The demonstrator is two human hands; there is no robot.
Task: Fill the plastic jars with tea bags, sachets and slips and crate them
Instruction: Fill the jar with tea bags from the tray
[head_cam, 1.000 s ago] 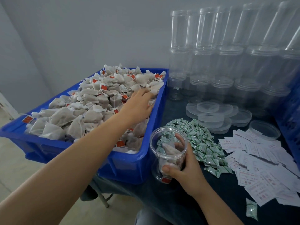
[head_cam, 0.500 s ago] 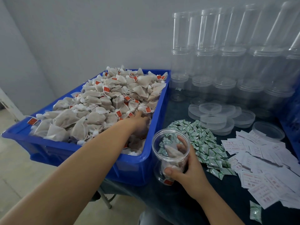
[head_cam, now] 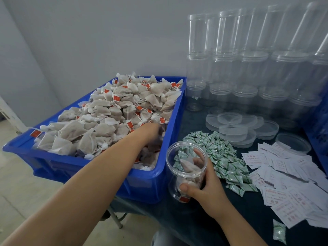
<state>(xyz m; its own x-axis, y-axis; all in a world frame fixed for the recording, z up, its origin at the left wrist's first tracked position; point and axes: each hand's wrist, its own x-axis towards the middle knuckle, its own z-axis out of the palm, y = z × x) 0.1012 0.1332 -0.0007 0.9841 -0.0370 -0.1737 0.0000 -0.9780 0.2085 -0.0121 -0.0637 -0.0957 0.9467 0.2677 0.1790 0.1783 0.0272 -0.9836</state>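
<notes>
At lower centre of frame: right hand curled around jar, steadying for filling | left hand among tea bags, grip hidden, cannot tell.

- 1 blue crate, heaped with tea bags, too many to count.
- 1 open jar standing beside the crate, with a few tea bags inside; the exact number cannot be told.
- 2 hands: the left and the right.
- 1 pile of green sachets, plus 1 sachet lying apart.
- 1 spread of paper slips, uncounted.
- About 9 loose lids.
- Stacked empty jars, number unclear.
</notes>
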